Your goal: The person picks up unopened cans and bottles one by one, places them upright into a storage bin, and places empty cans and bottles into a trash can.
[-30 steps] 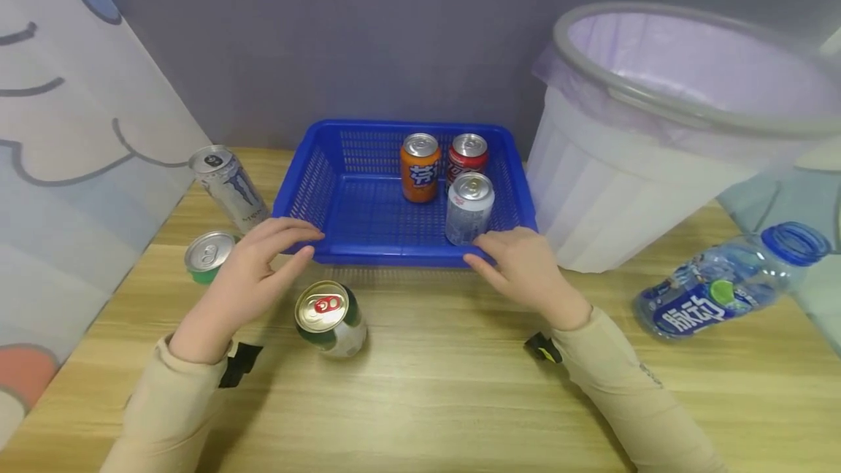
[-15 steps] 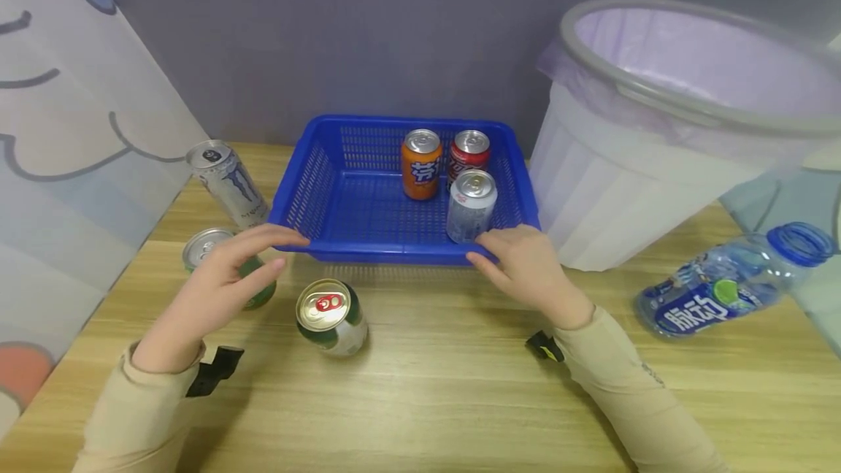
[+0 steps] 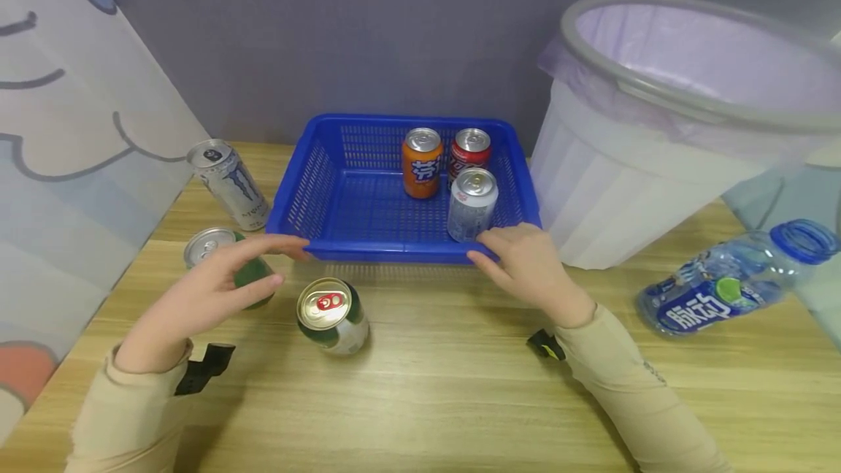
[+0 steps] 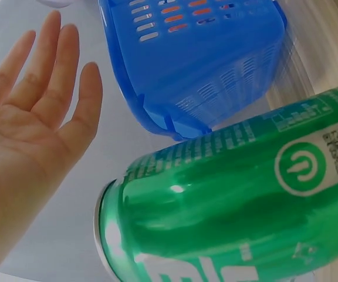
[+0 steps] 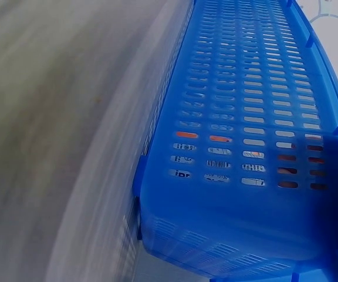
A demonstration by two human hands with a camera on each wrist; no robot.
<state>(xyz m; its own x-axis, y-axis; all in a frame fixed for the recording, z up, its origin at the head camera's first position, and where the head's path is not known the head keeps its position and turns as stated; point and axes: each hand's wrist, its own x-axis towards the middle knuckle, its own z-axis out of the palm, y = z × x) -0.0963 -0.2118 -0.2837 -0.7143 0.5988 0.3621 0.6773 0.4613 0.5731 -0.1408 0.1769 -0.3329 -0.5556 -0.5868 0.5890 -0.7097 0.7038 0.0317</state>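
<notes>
blue slotted basket (image 3: 388, 249), white-lettered green can (image 4: 227, 200), orange can (image 3: 421, 170), red can (image 3: 469, 158)

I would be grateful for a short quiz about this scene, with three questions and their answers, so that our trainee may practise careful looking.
1. How many cans stand inside the blue basket?
2. True or false: the silver-topped green can stands outside the basket.
3. Fill in the missing colour: the gold-topped can has a ____ pull tab.

Key: 1. Three. 2. True. 3. Red.
</notes>
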